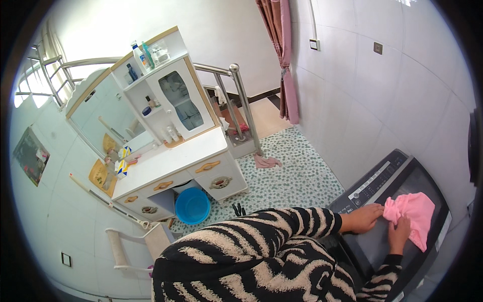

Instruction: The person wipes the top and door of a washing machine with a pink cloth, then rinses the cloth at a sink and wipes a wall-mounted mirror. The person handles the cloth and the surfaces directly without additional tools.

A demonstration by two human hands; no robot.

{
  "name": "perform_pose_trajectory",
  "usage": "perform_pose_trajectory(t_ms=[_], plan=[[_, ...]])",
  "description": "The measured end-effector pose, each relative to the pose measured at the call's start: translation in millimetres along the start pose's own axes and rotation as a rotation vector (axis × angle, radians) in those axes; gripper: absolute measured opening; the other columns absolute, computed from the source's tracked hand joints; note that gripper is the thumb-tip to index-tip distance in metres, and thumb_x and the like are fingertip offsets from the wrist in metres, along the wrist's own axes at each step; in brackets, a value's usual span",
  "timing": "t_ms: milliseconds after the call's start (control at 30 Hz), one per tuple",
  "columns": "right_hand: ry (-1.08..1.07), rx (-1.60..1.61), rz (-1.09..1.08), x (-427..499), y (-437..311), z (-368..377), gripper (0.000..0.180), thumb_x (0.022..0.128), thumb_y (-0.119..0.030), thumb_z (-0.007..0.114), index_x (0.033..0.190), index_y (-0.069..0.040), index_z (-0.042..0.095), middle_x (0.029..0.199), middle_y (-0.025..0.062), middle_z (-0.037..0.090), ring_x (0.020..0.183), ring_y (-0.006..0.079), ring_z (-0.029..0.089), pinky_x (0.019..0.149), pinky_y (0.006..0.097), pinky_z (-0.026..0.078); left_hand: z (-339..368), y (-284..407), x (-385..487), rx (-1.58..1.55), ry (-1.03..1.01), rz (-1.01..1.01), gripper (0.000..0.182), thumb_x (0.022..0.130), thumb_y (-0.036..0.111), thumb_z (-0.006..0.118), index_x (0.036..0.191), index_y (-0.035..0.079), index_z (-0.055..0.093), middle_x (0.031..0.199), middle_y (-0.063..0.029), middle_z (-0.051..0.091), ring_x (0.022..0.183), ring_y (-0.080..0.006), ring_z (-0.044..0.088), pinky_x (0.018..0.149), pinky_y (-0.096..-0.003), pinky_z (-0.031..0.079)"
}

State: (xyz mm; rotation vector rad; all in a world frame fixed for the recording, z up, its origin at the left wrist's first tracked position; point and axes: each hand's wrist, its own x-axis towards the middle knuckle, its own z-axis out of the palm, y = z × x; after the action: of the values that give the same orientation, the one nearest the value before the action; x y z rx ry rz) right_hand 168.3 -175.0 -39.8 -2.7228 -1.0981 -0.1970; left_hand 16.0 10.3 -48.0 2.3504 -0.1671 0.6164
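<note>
A pink cloth lies bunched and partly spread on the dark lid of a top-loading washing machine. My left hand reaches in from the control-panel side, its fingertips pinching the cloth's gathered near corner. Close by, my right hand grips the cloth's lower edge, thumb and fingers closed on a fold. The far part of the cloth fans out toward the lid's far edge. Both forearms wear black and beige patterned sleeves.
The control panel lines one side of the machine, beside a tiled wall. A white dressing table with mirror stands left, with a blue basin by it. A pink rag lies on the floor near a metal railing post.
</note>
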Motion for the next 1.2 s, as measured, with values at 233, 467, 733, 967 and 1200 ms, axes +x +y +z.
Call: perform_pose_trajectory(t_ms=[233, 467, 733, 967, 1200], plan=[[0.049, 0.186, -0.087, -79.2, -22.4, -29.0, 0.051, 0.081, -0.017, 0.070, 0.129, -0.005, 0.057, 0.139, 0.0184, 0.052, 0.133, 0.0397, 0.043, 0.113, 0.0536, 0.027, -2.1, -0.4, 5.5, -0.015, -0.039, -0.055, 0.039, 0.088, 0.008, 0.050, 0.123, -0.008, 0.054, 0.130, -0.0270, 0.055, 0.125, -0.0408, 0.051, 0.108, -0.0440, 0.040], [0.196, 0.410, 0.122, -125.7, -22.3, -66.3, 0.034, 0.085, -0.014, 0.068, 0.115, 0.001, 0.065, 0.108, 0.0198, 0.067, 0.090, 0.0325, 0.065, 0.083, 0.0362, 0.051, 11.7, -19.6, 5.3, 0.047, 0.027, 0.003, 0.033, 0.087, 0.007, 0.051, 0.118, -0.002, 0.059, 0.136, -0.0219, 0.054, 0.131, -0.0383, 0.048, 0.111, -0.0454, 0.037], [0.534, 1.040, 0.320, -122.1, -23.7, -186.6, 0.029, 0.099, -0.016, 0.059, 0.121, 0.002, 0.063, 0.102, 0.0026, 0.068, 0.085, 0.0072, 0.062, 0.072, 0.0239, 0.052, -1.0, -5.6, 4.3, 0.115, 0.019, 0.104, 0.032, 0.088, 0.007, 0.054, 0.118, -0.004, 0.056, 0.132, -0.0235, 0.056, 0.126, -0.0397, 0.051, 0.108, -0.0456, 0.040], [0.534, 1.005, 0.397, -109.6, 21.1, -195.8, 0.043, 0.095, -0.024, 0.065, 0.130, -0.001, 0.056, 0.114, 0.0117, 0.066, 0.103, 0.0188, 0.064, 0.088, 0.0350, 0.053, -4.3, -3.6, 3.8, 0.148, -0.010, 0.086, 0.033, 0.090, 0.009, 0.053, 0.121, -0.003, 0.056, 0.135, -0.0218, 0.055, 0.128, -0.0385, 0.049, 0.109, -0.0442, 0.039], [0.152, 0.173, 0.223, -110.7, 14.1, -92.7, 0.079, 0.080, -0.044, 0.072, 0.145, -0.012, 0.043, 0.155, 0.0247, 0.027, 0.142, 0.0443, 0.027, 0.113, 0.0523, 0.028, -6.6, -0.2, 3.6, 0.138, -0.038, 0.046, 0.034, 0.091, 0.009, 0.053, 0.121, -0.004, 0.057, 0.135, -0.0222, 0.055, 0.130, -0.0384, 0.048, 0.110, -0.0446, 0.038]])
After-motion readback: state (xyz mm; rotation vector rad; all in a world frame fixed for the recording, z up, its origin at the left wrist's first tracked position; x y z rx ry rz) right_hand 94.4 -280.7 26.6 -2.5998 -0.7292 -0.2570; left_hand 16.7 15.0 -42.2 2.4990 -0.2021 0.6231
